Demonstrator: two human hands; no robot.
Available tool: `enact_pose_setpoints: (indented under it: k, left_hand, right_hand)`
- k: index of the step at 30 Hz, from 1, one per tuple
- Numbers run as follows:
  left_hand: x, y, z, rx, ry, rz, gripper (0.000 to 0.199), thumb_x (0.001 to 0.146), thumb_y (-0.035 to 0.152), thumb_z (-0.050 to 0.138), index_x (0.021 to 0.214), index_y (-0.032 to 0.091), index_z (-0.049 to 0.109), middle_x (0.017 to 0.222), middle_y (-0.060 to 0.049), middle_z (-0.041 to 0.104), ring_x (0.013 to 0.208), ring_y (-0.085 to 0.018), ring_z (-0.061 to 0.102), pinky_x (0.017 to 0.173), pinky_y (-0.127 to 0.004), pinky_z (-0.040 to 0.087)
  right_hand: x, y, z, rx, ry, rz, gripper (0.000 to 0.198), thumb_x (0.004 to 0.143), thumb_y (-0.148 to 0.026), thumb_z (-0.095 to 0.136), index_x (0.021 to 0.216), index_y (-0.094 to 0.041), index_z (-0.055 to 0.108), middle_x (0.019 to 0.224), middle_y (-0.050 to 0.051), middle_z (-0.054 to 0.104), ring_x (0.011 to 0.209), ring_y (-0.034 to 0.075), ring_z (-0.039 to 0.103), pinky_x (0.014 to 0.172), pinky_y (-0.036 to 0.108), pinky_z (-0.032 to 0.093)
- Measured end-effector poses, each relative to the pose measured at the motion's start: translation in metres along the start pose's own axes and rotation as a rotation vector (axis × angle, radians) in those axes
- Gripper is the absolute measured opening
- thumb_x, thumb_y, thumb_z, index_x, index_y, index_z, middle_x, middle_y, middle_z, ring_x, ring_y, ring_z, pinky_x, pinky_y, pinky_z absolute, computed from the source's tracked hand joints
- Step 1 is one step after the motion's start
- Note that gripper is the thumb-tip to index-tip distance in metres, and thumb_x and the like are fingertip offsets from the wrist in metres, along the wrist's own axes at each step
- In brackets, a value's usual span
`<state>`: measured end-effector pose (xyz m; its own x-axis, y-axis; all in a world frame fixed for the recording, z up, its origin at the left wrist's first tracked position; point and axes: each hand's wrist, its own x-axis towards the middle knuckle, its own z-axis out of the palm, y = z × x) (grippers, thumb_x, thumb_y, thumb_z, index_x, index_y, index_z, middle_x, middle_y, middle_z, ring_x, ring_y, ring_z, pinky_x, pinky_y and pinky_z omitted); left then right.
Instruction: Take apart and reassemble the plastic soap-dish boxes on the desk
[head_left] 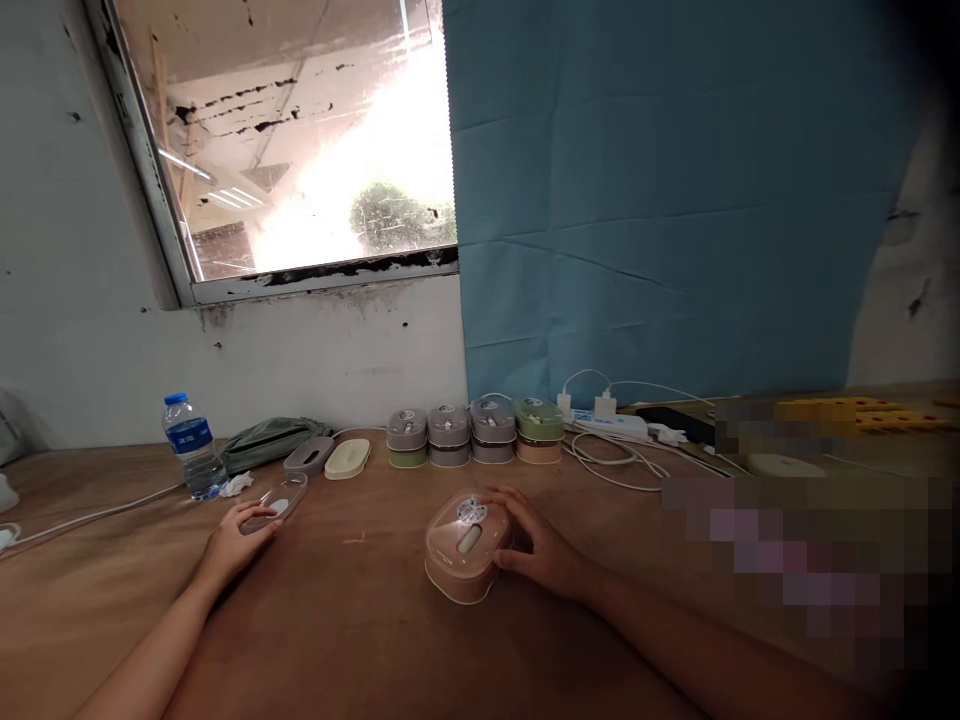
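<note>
My right hand (544, 555) is curled over the right side of a pink oval lidded box (459, 572), thumb at the near side and fingers on its top. The box sits upright on the table, with a clear cover, a round printed sticker and a pale oval piece on top. Farther left, my left hand (236, 548) has its thumb and fingers at the near end of a clear plastic lid (294, 492) with a white oval on it. Just beyond that lie a mauve lid (309, 456) and a cream lid (348, 459).
Several similar two-tier boxes (448, 437) stand in a row near the wall. A water bottle (192, 450), crumpled tissue (237, 484) and green pouch (276, 440) are at the left. A power strip (619, 425) with white cables (615, 462) lies behind right. Part of the right side is blurred out.
</note>
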<state>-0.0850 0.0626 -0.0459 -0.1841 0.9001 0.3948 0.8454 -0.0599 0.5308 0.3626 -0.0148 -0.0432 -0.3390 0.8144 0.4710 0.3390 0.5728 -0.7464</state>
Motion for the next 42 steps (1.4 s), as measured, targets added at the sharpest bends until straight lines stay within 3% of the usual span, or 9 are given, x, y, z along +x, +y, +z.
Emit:
enact_pose_setpoints:
  k: [5, 10, 15, 21, 25, 31, 35, 38, 42]
  left_hand:
    - [-0.027, 0.046, 0.008, -0.003, 0.218, 0.322, 0.038, 0.067, 0.042, 0.056, 0.097, 0.018, 0.054, 0.117, -0.010, 0.050, 0.125, -0.028, 0.027, 0.102, -0.045, 0.025]
    - [-0.091, 0.146, 0.032, -0.237, -0.223, 0.756, 0.034, 0.074, 0.033, 0.056, 0.106, 0.022, 0.051, 0.128, -0.008, 0.042, 0.125, -0.025, 0.029, 0.103, -0.045, 0.025]
    - [-0.119, 0.204, 0.061, -0.551, -0.353, 0.667, 0.045, 0.065, 0.030, 0.067, 0.107, 0.022, 0.053, 0.121, -0.009, 0.049, 0.121, -0.027, 0.036, 0.100, -0.043, 0.031]
    - [-0.108, 0.197, 0.062, -0.757, -0.414, 0.497, 0.045, 0.059, 0.029, 0.072, 0.100, 0.020, 0.057, 0.108, -0.007, 0.059, 0.110, -0.025, 0.049, 0.095, -0.036, 0.038]
    - [-0.094, 0.182, 0.066, -0.929, -0.417, 0.283, 0.033, 0.069, 0.036, 0.063, 0.094, 0.017, 0.053, 0.097, -0.008, 0.061, 0.091, -0.021, 0.059, 0.080, -0.031, 0.047]
    - [-0.063, 0.158, 0.077, -1.058, -0.379, -0.052, 0.042, 0.072, 0.057, 0.048, 0.085, 0.018, 0.042, 0.094, -0.008, 0.061, 0.072, -0.019, 0.064, 0.057, -0.030, 0.051]
    - [-0.049, 0.145, 0.075, -0.878, -0.308, -0.147, 0.046, 0.078, 0.063, 0.023, 0.089, 0.020, 0.036, 0.099, -0.007, 0.056, 0.058, -0.013, 0.064, 0.046, -0.026, 0.050]
    - [-0.042, 0.138, 0.075, -0.746, -0.271, -0.149, 0.047, 0.078, 0.061, 0.028, 0.098, 0.020, 0.035, 0.110, -0.012, 0.049, 0.061, -0.014, 0.064, 0.040, -0.022, 0.046]
    - [-0.037, 0.131, 0.075, -0.636, -0.227, -0.107, 0.046, 0.081, 0.050, 0.033, 0.109, 0.014, 0.033, 0.116, -0.018, 0.045, 0.088, -0.022, 0.060, 0.059, -0.029, 0.051]
  right_hand:
    - [0.004, 0.011, 0.001, 0.138, 0.011, 0.134, 0.058, 0.065, -0.018, 0.056, 0.120, -0.023, 0.039, 0.122, 0.006, 0.047, 0.114, 0.024, 0.043, 0.095, 0.041, 0.035]
    - [0.006, 0.016, 0.002, 0.180, 0.009, 0.167, 0.057, 0.063, -0.013, 0.053, 0.118, -0.022, 0.041, 0.122, 0.006, 0.049, 0.113, 0.024, 0.044, 0.096, 0.041, 0.035]
    - [0.004, 0.012, 0.003, 0.178, 0.003, 0.119, 0.058, 0.063, -0.012, 0.056, 0.118, -0.021, 0.040, 0.124, 0.006, 0.047, 0.115, 0.022, 0.043, 0.098, 0.038, 0.033]
    - [0.001, 0.002, 0.006, 0.131, -0.027, 0.098, 0.059, 0.068, -0.019, 0.062, 0.121, -0.021, 0.036, 0.124, 0.009, 0.045, 0.112, 0.023, 0.045, 0.096, 0.041, 0.035]
    - [0.001, 0.004, 0.007, 0.086, -0.053, 0.090, 0.063, 0.070, -0.028, 0.064, 0.123, -0.022, 0.033, 0.122, 0.009, 0.047, 0.111, 0.022, 0.046, 0.097, 0.042, 0.034]
    - [0.001, 0.011, 0.007, 0.023, -0.059, 0.103, 0.059, 0.072, -0.035, 0.062, 0.122, -0.020, 0.034, 0.122, 0.011, 0.047, 0.112, 0.023, 0.046, 0.095, 0.043, 0.037]
    - [0.000, 0.007, 0.008, 0.001, -0.077, 0.091, 0.049, 0.075, -0.034, 0.060, 0.117, -0.021, 0.038, 0.118, 0.008, 0.050, 0.108, 0.021, 0.048, 0.093, 0.039, 0.039]
    - [-0.001, 0.005, 0.007, -0.029, -0.076, 0.086, 0.046, 0.075, -0.034, 0.059, 0.115, -0.022, 0.040, 0.116, 0.007, 0.049, 0.108, 0.021, 0.047, 0.093, 0.039, 0.039]
    - [0.000, 0.007, 0.007, -0.095, -0.031, 0.094, 0.047, 0.072, -0.036, 0.061, 0.113, -0.022, 0.042, 0.118, 0.008, 0.042, 0.110, 0.024, 0.043, 0.093, 0.041, 0.037]
